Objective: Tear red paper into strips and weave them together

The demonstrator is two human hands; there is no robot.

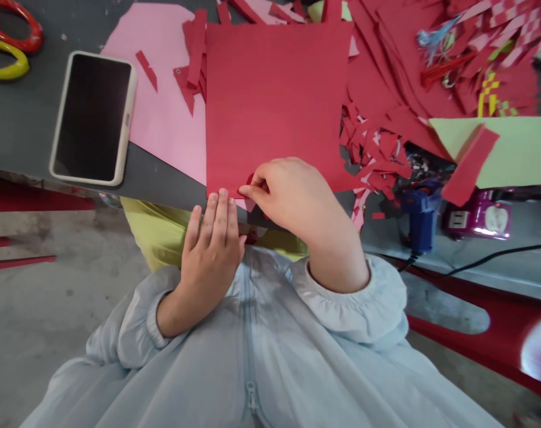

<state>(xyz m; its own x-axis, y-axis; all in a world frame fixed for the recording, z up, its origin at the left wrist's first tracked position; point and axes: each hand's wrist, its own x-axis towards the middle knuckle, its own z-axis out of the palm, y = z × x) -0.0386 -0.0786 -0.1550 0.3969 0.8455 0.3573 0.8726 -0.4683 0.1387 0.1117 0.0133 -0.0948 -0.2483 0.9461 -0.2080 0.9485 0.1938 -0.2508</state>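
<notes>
A large square sheet of red paper (277, 101) lies at the table's front edge, partly over a pink sheet (163, 113). My left hand (212, 241) is flat, fingers stretched out, with its fingertips resting on the near left edge of the red sheet. At the same near edge, a little to the right, my right hand (288, 190) pinches the red paper between thumb and forefinger. Its other fingers are curled under and partly hidden. A narrow strip along that edge looks folded, though the hands cover part of it.
A phone (92, 119) lies left of the pink sheet, by scissors (16, 47). Red paper scraps (377, 154) heap up on the right. Beyond them are a blue glue gun (422, 214), a shiny purple case (480, 217), a black cord (497, 252) and a pale green sheet (520, 151).
</notes>
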